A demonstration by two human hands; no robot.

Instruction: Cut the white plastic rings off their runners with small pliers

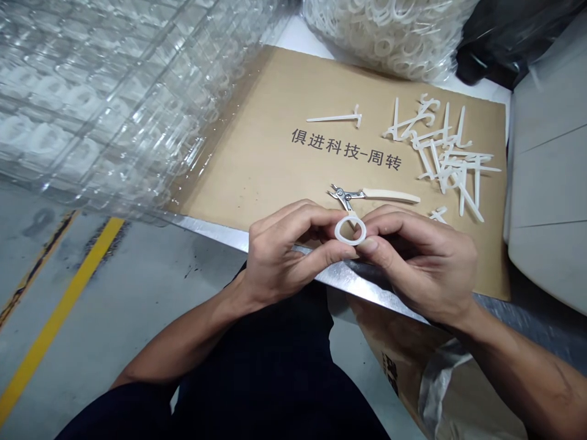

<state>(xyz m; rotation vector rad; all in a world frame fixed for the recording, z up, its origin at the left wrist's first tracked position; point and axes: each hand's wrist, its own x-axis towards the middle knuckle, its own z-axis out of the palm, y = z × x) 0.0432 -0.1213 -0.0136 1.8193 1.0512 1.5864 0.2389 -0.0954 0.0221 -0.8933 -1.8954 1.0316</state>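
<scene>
Over cardbd (257,146), L hand (287,253) & R hand (417,263) pinch white ring (350,231)

One left hand (284,253), one right hand (422,263), one white ring (350,231), one pair of pliers (367,194), one cardboard sheet (238,171).

From where I stand, one legible line: the dark printed legend (346,149) 俱进科技-周转, on the tan cardboard sheet (238,140). Dark print on the brown kraft sack (403,342) below the edge of the desk (362,288) is too foreshortened to read.
</scene>
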